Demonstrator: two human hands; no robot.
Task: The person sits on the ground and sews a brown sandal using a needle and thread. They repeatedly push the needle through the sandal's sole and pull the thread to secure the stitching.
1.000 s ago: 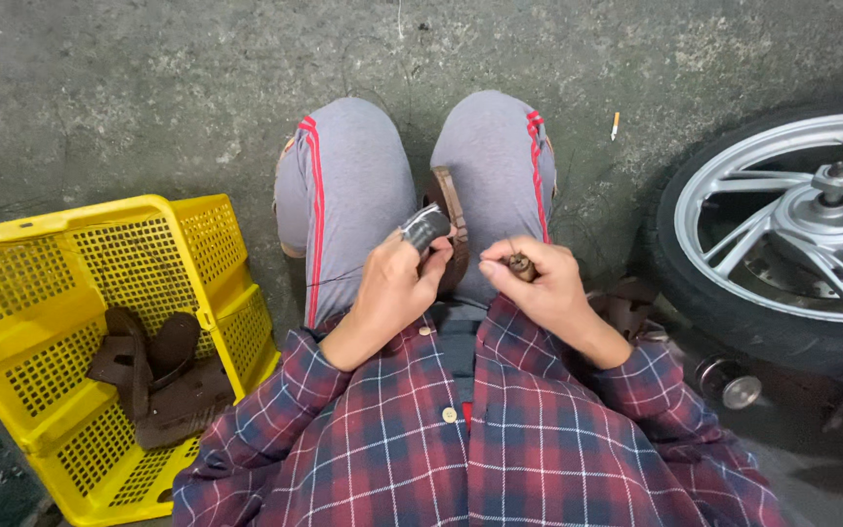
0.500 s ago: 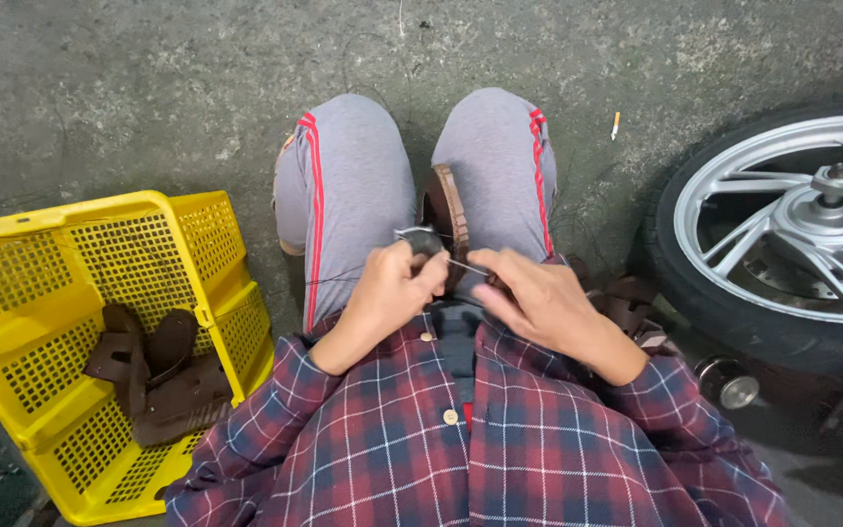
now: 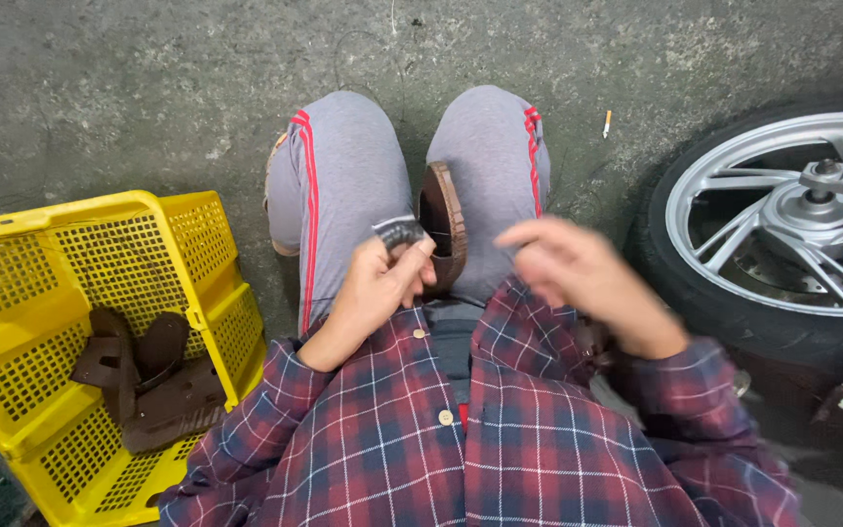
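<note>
I am squatting, my grey trousers with red side stripes in view. My left hand (image 3: 378, 285) pinches a small dark grey ribbed part (image 3: 399, 232) above my lap. A brown curved brake shoe (image 3: 446, 237) stands on edge between my knees, right beside that hand. My right hand (image 3: 578, 275) hovers blurred to the right of the brake shoe, fingers loosely curled and apart, with nothing visible in it.
A yellow perforated plastic crate (image 3: 60, 322) at my left holds several brown brake shoes (image 3: 143, 376). A motorcycle wheel (image 3: 782, 229) with a silver cast rim lies at my right. A cigarette butt (image 3: 607, 124) lies on the concrete floor.
My right hand has come away from the small part and moved right, blurred in motion. My left hand keeps the grey part near the brown brake shoe.
</note>
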